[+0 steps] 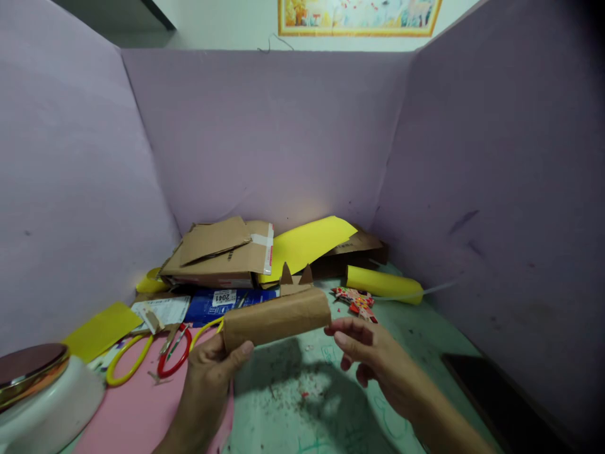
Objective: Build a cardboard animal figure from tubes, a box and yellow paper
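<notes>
A brown paper or cardboard tube [278,319] is held up above the green table, lying nearly level. My left hand [215,369] grips its left end, with the thumb along the lower front side. By the tube's right end is my right hand [362,350], its fingers curved and apart, the fingertips at or very near the rim. Just behind the tube stands a small cardboard piece [296,284] with two pointed tips, its lower part hidden by the tube.
Cardboard pieces [215,249] and a yellow sheet [309,246] lie at the back. A yellow roll [382,285] and patterned scraps [354,299] are right. Scissors [174,353], pink paper [137,410] and a white container [61,410] occupy the left. Purple panels surround the table.
</notes>
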